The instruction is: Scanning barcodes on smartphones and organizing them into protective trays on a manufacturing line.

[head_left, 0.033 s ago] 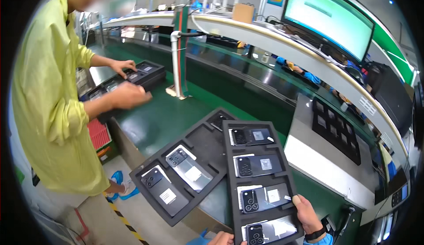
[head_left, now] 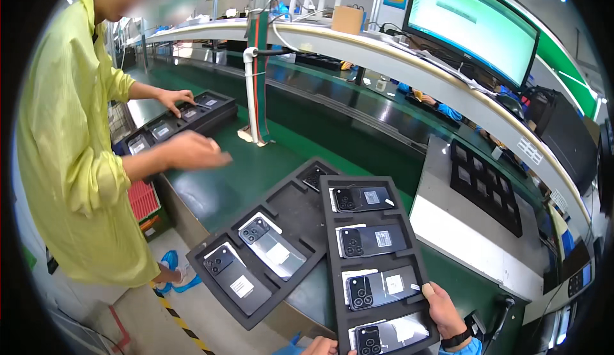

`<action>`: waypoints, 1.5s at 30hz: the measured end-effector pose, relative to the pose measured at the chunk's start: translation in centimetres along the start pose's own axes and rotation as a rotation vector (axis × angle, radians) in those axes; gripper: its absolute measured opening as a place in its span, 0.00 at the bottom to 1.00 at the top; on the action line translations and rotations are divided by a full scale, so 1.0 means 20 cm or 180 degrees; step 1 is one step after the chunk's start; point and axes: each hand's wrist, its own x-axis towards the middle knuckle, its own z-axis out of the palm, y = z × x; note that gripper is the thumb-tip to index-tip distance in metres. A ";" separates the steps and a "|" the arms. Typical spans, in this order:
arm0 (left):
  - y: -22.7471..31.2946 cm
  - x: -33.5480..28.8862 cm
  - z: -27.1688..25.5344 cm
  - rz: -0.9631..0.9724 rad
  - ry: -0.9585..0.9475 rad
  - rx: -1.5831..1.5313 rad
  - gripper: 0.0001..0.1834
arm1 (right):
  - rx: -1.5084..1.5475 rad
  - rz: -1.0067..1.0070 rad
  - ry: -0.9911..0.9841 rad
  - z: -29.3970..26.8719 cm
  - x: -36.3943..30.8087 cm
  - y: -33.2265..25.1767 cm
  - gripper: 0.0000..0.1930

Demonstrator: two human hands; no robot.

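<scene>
At the green bench (head_left: 211, 169), the right hand (head_left: 446, 310) grips a black tray (head_left: 368, 219) (four phones (head_left: 398, 236) inside) along its right side; the left hand (head_left: 320, 347) grips its near left corner.

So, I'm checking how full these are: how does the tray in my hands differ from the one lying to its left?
The held tray shows four phones; the left tray shows three, plus a compartment bare where visible. Your right hand and left hand are at the held tray's edges; neither touches the left tray. Both trays are dark, their phones camera side up.
</scene>
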 end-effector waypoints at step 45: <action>0.24 2.19 0.21 0.1873 -0.2464 0.4947 0.45 | -0.1566 -0.0787 0.1478 -0.78 0.19 0.21 0.22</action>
